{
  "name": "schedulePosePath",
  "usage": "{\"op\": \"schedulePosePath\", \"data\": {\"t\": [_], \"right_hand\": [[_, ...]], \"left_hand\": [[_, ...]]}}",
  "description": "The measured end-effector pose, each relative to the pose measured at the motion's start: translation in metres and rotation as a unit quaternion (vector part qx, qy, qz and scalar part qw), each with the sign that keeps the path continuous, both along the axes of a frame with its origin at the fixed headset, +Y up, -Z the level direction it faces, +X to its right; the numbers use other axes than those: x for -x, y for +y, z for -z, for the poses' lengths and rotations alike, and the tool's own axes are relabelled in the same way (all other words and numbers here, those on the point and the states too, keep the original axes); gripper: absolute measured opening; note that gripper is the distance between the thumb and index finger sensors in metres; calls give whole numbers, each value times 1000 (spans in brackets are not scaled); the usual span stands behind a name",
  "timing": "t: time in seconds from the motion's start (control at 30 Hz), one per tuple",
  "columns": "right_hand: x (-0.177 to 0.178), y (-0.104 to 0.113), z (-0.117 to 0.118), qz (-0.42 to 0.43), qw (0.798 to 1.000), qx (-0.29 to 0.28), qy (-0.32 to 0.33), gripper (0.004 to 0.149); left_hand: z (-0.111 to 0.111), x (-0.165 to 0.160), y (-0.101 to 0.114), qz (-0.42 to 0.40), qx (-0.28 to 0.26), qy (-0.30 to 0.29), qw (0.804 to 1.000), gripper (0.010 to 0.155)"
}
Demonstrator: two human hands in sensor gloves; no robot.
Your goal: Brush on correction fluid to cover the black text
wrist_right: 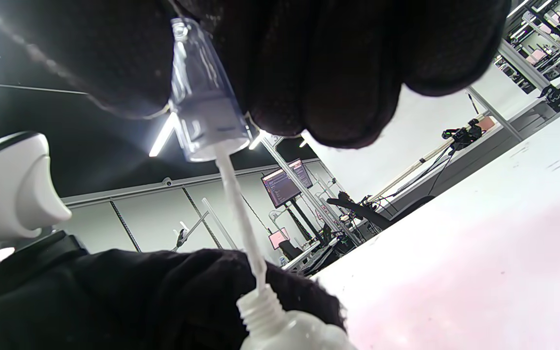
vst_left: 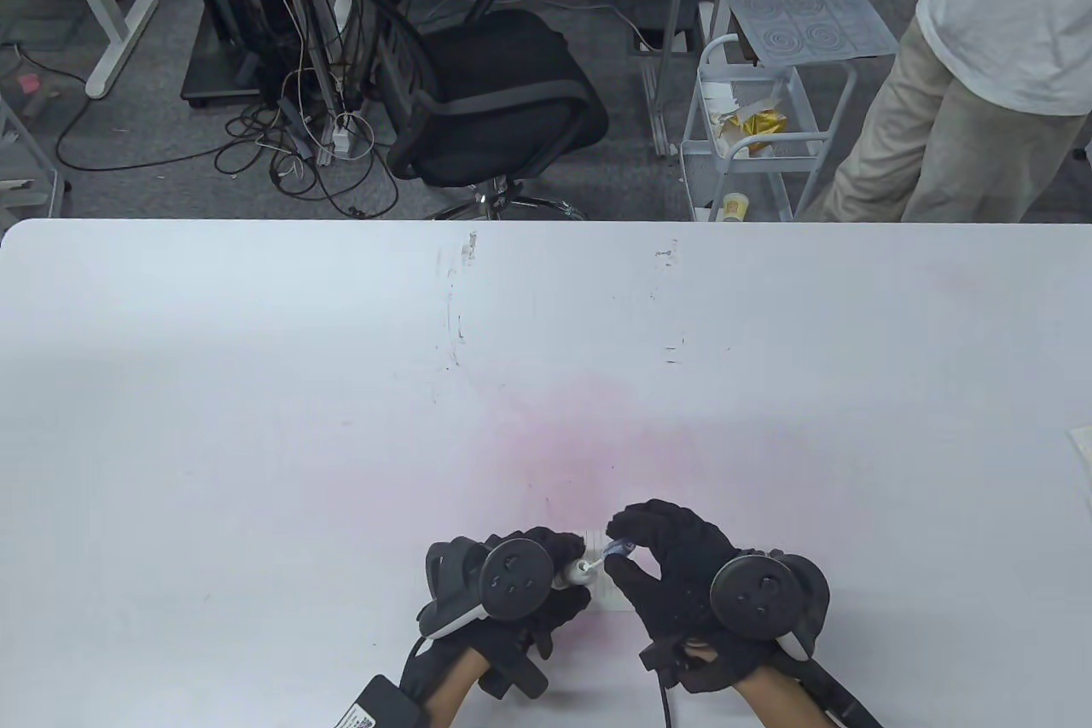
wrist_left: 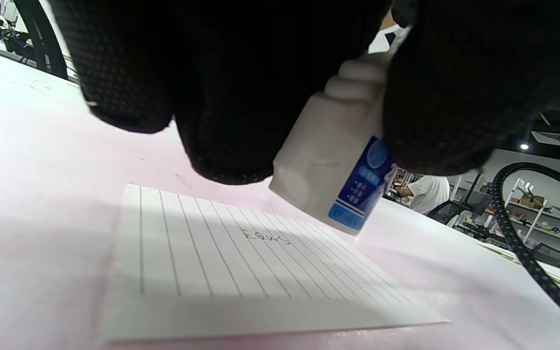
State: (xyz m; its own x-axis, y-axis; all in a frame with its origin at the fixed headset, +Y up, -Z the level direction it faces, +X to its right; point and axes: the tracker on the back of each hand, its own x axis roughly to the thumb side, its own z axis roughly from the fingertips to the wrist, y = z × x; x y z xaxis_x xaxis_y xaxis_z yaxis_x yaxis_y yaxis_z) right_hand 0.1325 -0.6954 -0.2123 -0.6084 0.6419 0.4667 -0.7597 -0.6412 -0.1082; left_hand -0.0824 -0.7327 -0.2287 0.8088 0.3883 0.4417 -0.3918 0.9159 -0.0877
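My left hand (vst_left: 529,570) grips a white correction fluid bottle (wrist_left: 331,170) with a blue label, tilted above a lined paper slip (wrist_left: 241,272). The slip lies on the white table and bears small black handwritten text (wrist_left: 267,237). My right hand (vst_left: 661,544) pinches the clear cap (wrist_right: 202,104), with its white brush stem (wrist_right: 241,218) still reaching into the bottle's threaded neck (wrist_right: 260,306). In the table view the bottle neck (vst_left: 583,567) and the cap (vst_left: 616,547) meet between the two hands, and the slip (vst_left: 607,591) shows beneath them.
The white table (vst_left: 341,387) has a pink stain in the middle and faint scuff marks. A paper edge (vst_left: 1082,446) lies at the far right. Beyond the far edge stand an office chair (vst_left: 486,96), a cart (vst_left: 759,131) and a person (vst_left: 981,71).
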Motion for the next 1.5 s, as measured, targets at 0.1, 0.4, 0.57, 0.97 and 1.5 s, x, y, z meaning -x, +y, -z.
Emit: {"op": "schedulePosePath", "data": {"t": [0.1,0.4,0.57,0.97,1.5], "right_hand": [[-1,0,0,1,1000,-1,0,50],[-1,0,0,3,1000,-3,-1,49],[-1,0,-1,2,1000,-3,0,50],[-4,3,-3,30,999,-26,0,50],[-21,3,2,65,997,-26,-35,50]], "left_hand": [[0,0,0,0,0,0,1000,59],[0,1,0,4,3,0,1000,59],[0,1,0,5,3,0,1000,59],[0,0,0,9,2,-1,1000,59],[19,60,8,-33,0,94,995,59]]}}
